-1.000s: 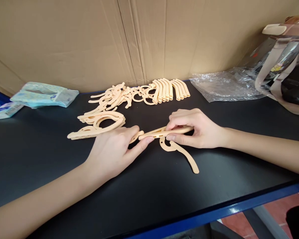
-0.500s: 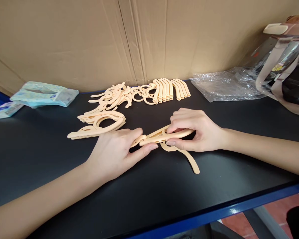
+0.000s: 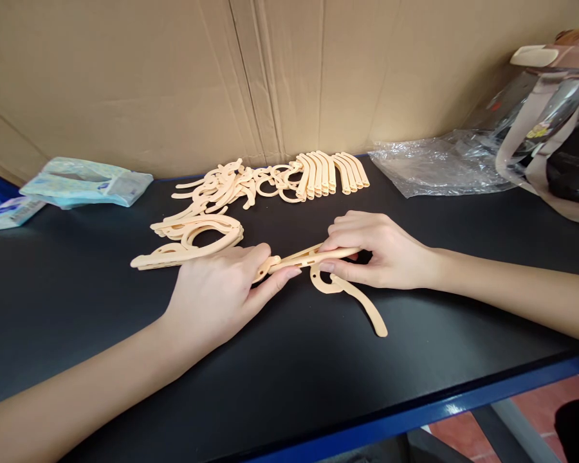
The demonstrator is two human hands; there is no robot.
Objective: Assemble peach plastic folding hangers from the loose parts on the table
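Observation:
Between my hands, above the black table, is a beige plastic folding hanger (image 3: 299,259), partly covered by my fingers. My left hand (image 3: 222,286) is closed on its left end, where a flat piece with a small hole shows under the thumb. My right hand (image 3: 374,251) pinches the long slotted arms farther right. Just below them, a loose hook piece (image 3: 323,283) and a curved arm piece (image 3: 367,308) lie on the table. Behind my left hand rests a stack of folded hangers (image 3: 215,225).
At the back are a heap of loose hook pieces (image 3: 226,183) and rows of curved arms (image 3: 318,173) before a cardboard sheet (image 3: 174,77). A tissue pack (image 3: 87,183) lies left. Clear plastic bag (image 3: 439,164) and strapped bottle (image 3: 550,90) are at right.
The hanger in my hands has turned so its slotted edge shows more, and its arms lie closer together. Both hands have shifted slightly left.

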